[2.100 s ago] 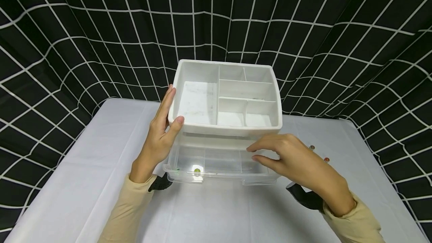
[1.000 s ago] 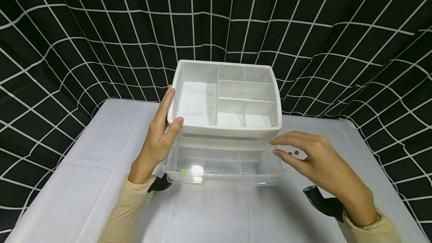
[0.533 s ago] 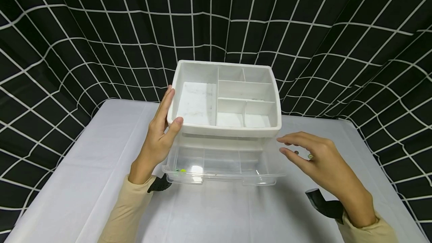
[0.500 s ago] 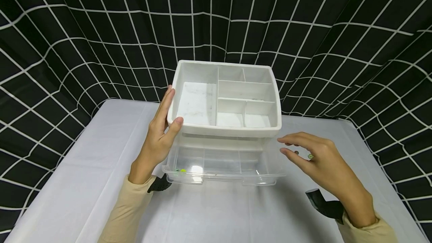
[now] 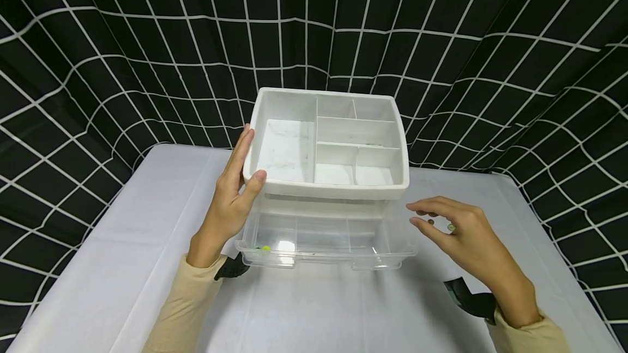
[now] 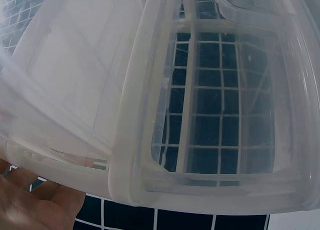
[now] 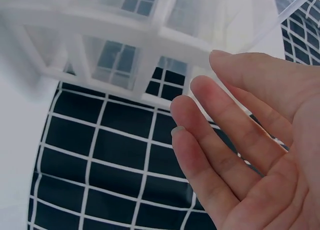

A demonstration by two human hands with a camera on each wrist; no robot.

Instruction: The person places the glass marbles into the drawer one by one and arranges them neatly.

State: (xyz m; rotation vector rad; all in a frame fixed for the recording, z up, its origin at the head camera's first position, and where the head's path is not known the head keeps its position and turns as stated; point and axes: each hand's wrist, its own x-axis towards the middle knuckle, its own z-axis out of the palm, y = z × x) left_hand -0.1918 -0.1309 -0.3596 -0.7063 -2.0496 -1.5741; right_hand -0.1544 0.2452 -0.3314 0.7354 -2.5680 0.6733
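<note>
A white desktop organizer with a compartmented top stands at the centre in the head view. Below its top, a clear plastic drawer is pulled out toward me. My left hand holds the organizer's left side, thumb on the front corner and fingers along the side wall. A small yellow-green round piece lies at the drawer's front left. To the right of the drawer hovers my right hand, thumb and index finger apart, with nothing between them. In the right wrist view its fingers are loosely bent.
Near my right hand, a small dark round piece and a greenish one lie on the white tablecloth. Black cloth with a white grid encloses the table at the back and sides.
My right hand has moved from over the drawer out to its right. The yellow-green piece inside the drawer has shifted left. My left hand has stayed on the organizer.
</note>
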